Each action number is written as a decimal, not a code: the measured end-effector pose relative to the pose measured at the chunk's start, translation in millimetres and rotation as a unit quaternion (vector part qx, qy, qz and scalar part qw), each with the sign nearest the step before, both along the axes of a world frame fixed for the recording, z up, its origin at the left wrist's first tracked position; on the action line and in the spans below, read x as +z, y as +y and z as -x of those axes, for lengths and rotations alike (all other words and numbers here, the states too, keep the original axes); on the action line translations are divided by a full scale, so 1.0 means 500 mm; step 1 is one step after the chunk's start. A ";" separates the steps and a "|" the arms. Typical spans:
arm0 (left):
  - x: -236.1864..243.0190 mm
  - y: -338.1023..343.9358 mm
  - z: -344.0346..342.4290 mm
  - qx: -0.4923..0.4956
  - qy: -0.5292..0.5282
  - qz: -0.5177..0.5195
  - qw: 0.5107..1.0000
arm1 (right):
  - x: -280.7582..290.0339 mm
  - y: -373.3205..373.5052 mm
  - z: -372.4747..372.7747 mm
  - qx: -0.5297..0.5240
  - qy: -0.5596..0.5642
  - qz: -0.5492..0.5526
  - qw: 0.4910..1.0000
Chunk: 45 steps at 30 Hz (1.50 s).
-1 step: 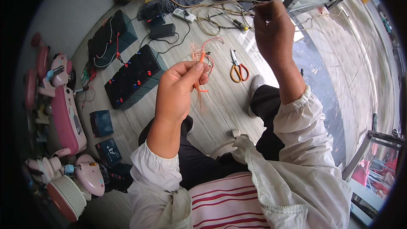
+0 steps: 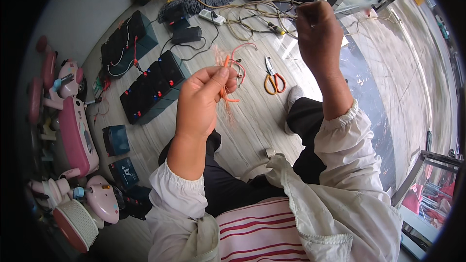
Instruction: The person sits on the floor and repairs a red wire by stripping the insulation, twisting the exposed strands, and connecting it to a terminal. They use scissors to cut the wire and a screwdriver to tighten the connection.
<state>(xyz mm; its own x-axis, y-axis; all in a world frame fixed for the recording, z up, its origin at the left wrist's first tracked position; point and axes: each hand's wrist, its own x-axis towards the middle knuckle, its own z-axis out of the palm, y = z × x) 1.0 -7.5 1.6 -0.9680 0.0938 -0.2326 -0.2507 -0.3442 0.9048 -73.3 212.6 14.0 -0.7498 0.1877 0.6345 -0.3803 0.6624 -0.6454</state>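
Head view: left hand (image 2: 199, 99) pinched shut on orange wire bundle (image 2: 227, 80), held above wooden floor (image 2: 252, 126). Right hand (image 2: 318, 34) raised, closed, probably drawing a thin strand; strand itself too fine to confirm. Keep pinch near frayed ends, pull steadily. Scissors (image 2: 273, 78) within reach on floor. Right fingertips hidden.

Cream elastic-cuffed sleeves (image 2: 340, 131), black trousers (image 2: 228, 189)

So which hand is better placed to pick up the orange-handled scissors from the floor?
Probably the right hand: it is raised almost above the scissors, while the left hand is pinching the orange wires.
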 end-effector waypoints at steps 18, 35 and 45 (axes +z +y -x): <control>-0.017 0.020 0.013 -0.084 -0.011 -0.174 0.981 | -0.020 -0.082 -0.066 0.278 -0.021 0.010 0.960; -0.023 0.010 0.014 -0.049 -0.008 -0.132 0.990 | -0.006 -0.089 -0.084 0.281 -0.009 0.012 0.960; -0.019 0.013 0.012 -0.058 -0.016 -0.097 0.994 | -0.025 -0.087 -0.079 0.317 -0.160 0.156 0.922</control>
